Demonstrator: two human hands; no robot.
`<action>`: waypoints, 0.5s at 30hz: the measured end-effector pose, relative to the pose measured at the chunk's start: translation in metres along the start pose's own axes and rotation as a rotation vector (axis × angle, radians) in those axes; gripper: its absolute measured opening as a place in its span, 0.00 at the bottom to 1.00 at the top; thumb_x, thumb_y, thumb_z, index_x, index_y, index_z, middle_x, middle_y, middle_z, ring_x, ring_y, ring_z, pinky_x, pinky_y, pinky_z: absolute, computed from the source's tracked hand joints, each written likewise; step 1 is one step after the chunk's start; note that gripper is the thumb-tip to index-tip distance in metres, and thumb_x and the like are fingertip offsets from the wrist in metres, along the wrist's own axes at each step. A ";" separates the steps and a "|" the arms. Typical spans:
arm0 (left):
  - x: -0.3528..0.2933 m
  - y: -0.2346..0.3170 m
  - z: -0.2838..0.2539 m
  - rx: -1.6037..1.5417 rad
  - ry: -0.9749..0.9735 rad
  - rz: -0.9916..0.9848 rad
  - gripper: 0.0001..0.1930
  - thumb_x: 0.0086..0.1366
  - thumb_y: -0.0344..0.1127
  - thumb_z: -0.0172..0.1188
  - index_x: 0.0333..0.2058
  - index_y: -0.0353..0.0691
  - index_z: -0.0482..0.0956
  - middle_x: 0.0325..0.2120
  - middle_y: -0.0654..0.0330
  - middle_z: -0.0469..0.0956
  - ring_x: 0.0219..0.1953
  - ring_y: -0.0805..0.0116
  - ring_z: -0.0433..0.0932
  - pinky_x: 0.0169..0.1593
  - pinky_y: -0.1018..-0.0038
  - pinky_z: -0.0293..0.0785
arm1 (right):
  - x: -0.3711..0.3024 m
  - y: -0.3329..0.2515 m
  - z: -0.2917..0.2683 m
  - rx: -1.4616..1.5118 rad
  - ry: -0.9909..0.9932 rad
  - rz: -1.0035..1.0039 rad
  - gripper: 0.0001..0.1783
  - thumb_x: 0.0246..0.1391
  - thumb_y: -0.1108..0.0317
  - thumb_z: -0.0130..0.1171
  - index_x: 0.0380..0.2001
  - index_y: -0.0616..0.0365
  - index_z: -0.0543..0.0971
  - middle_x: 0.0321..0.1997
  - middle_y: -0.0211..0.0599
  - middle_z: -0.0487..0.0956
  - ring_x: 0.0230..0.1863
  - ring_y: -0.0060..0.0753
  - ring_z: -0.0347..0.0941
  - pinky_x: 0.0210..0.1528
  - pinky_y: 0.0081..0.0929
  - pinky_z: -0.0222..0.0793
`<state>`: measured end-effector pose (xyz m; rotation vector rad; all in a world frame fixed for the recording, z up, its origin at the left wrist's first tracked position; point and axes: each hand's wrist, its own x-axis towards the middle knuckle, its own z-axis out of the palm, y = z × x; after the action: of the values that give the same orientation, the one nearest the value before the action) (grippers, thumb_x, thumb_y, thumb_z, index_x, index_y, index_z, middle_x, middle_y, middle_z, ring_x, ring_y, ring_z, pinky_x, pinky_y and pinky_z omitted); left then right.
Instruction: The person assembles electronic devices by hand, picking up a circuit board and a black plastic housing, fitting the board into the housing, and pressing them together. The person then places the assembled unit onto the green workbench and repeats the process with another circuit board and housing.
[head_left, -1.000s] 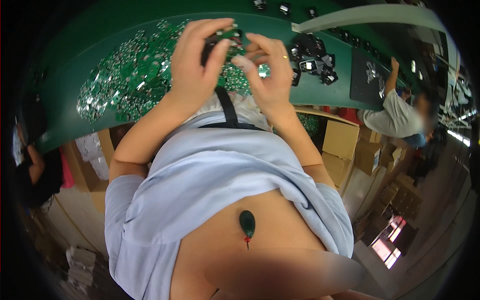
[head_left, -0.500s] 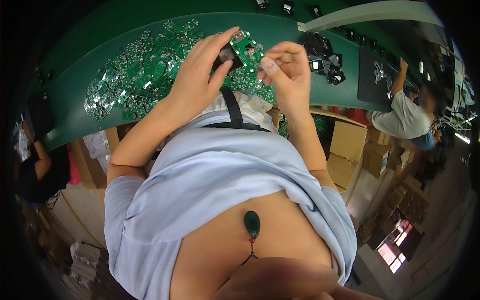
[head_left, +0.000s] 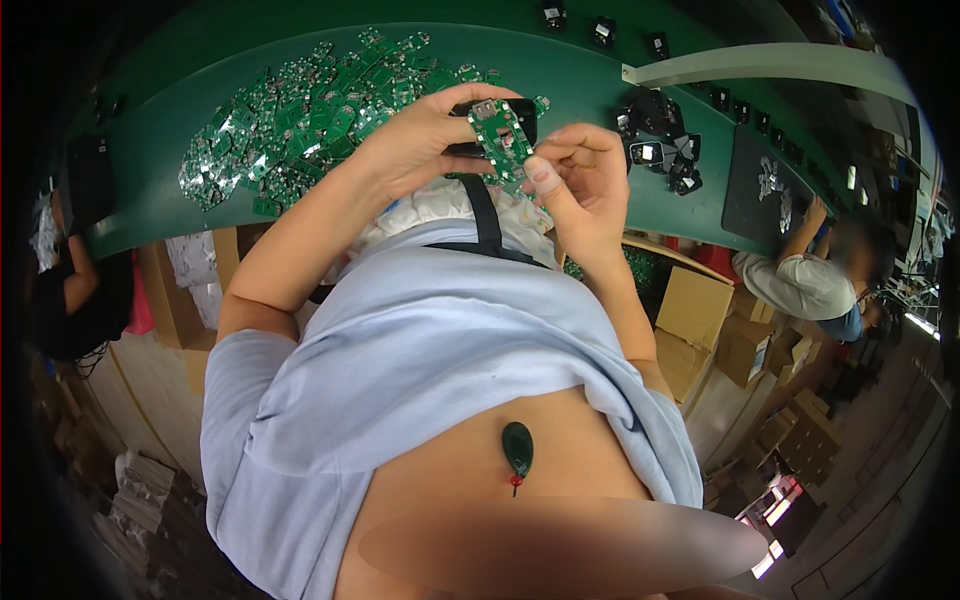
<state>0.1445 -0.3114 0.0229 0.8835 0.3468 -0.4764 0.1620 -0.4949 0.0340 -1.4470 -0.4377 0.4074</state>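
My left hand (head_left: 425,140) is closed around a black plastic housing (head_left: 522,113), its fingers and thumb on opposite edges. In front of the housing, and covering part of it, stands a green circuit board (head_left: 503,138) with a silver connector at its upper end. My right hand (head_left: 585,185) pinches the board's lower right corner between thumb and fingers. Whether the board touches the housing cannot be made out. Behind and left of my hands spreads a large heap of similar circuit boards (head_left: 310,120) on the green table (head_left: 580,75).
Right of my hands lies a cluster of black housings (head_left: 655,125). A pale curved bar (head_left: 760,63) crosses the far right. Beyond is a dark mat (head_left: 745,190) with small metal parts, near a co-worker (head_left: 805,275). Cardboard boxes (head_left: 690,310) stand below the table edge.
The black housing has turned and shifted right, so it now sits behind the circuit board. The board is more upright. Both hands appear a little lower in view.
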 end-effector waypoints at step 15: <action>-0.004 -0.012 0.011 -0.223 0.062 0.219 0.20 0.56 0.26 0.56 0.48 0.38 0.64 0.41 0.58 0.72 0.43 0.70 0.72 0.48 0.73 0.70 | 0.019 0.011 0.000 -0.751 0.101 -0.704 0.21 0.32 0.73 0.67 0.37 0.52 0.80 0.28 0.32 0.73 0.24 0.28 0.67 0.21 0.21 0.62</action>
<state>0.1364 -0.3258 0.0237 0.7096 0.3484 -0.2036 0.1782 -0.4843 0.0233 -1.8854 -1.0429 -0.4477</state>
